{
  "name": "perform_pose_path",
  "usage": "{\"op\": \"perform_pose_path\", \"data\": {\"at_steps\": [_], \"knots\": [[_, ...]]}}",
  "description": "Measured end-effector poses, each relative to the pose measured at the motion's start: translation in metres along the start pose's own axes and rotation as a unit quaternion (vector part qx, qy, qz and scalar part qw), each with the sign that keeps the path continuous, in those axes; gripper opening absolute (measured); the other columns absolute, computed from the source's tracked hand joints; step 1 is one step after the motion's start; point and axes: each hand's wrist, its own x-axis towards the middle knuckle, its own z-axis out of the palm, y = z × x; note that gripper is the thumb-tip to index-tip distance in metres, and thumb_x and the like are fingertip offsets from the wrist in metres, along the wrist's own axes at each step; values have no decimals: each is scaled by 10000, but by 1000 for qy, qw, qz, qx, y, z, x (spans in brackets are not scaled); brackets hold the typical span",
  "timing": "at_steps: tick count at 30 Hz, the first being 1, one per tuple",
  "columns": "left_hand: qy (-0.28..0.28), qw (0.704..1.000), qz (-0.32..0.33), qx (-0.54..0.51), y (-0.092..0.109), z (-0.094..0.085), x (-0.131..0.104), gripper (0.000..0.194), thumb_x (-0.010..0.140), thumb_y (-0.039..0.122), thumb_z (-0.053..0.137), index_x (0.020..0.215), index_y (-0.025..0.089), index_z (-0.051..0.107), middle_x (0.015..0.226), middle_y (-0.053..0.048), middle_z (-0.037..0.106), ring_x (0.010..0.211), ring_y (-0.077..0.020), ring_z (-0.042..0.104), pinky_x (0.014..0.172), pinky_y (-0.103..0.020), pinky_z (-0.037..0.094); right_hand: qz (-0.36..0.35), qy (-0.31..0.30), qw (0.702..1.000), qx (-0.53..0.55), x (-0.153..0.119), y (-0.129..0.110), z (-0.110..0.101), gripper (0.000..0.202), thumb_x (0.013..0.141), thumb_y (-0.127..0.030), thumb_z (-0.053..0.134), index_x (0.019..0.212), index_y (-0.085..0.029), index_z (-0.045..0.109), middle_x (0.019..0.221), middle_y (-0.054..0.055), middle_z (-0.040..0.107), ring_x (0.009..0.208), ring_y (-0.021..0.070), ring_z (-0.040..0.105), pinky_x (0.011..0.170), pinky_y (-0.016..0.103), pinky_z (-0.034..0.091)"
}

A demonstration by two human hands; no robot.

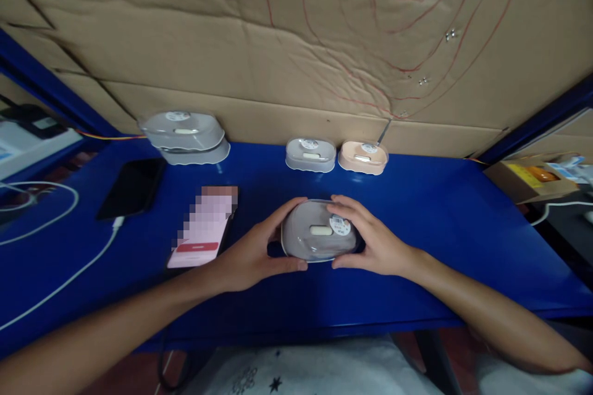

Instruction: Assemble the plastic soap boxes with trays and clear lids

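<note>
Between my two hands is a grey oval box (301, 241) with a clear lid, a pale handle on top and a round white label at its right. My left hand (264, 253) grips its left end, thumb at the near side and fingers along the far side. On the right end, my right hand (370, 241) is closed the same way, its fingers over the lid's edge beside the label. The box is over the blue table (430, 222), close to the front edge; I cannot tell whether its base touches the surface.
Along the cardboard wall (208, 55) stand two stacked grey boxes (189, 139), a smaller grey box (310, 155) and a peach box (364, 157). To the left lie a lit phone (204, 228), a dark phone (132, 188) and a white cable (78, 271). A cardboard carton (514, 182) sits at right.
</note>
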Motion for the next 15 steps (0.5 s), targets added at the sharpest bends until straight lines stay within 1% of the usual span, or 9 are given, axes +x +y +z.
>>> {"op": "perform_pose_path", "data": {"at_steps": [2, 7, 11, 15], "knots": [[-3, 1000, 2, 10, 0, -1, -1, 1010, 799, 370, 917, 1638, 348, 356, 1673, -102, 476, 1489, -335, 519, 1250, -513, 416, -6, -4, 1000, -4, 0, 1, -1, 982, 877, -618, 794, 1672, -327, 296, 1705, 170, 351, 1581, 372, 379, 1253, 608, 411], [-15, 1000, 0, 23, 1, -3, -2, 1032, 795, 368, 923, 1649, 330, 345, 1695, -122, 448, 1500, -335, 511, 1249, -521, 417, -23, -36, 999, -6, -4, 5, 1, 969, 952, -636, 692, 1710, -293, 195, 1702, 201, 355, 1581, 367, 382, 1239, 583, 435], [1, 999, 5, 38, 3, -2, -2, 1016, 791, 383, 923, 1640, 318, 368, 1664, -130, 492, 1477, -338, 539, 1230, -528, 437, -16, 10, 999, -49, -6, 2, 8, 988, 932, -636, 720, 1705, -307, 201, 1689, 208, 330, 1582, 411, 351, 1224, 641, 425], [18, 998, 0, 53, 2, 1, -1, 1006, 788, 411, 922, 1632, 323, 382, 1621, -122, 549, 1440, -347, 576, 1214, -542, 453, -16, 19, 997, -75, -6, -5, 11, 993, 936, -643, 705, 1709, -337, 163, 1659, 203, 350, 1545, 424, 395, 1185, 663, 464]]}}
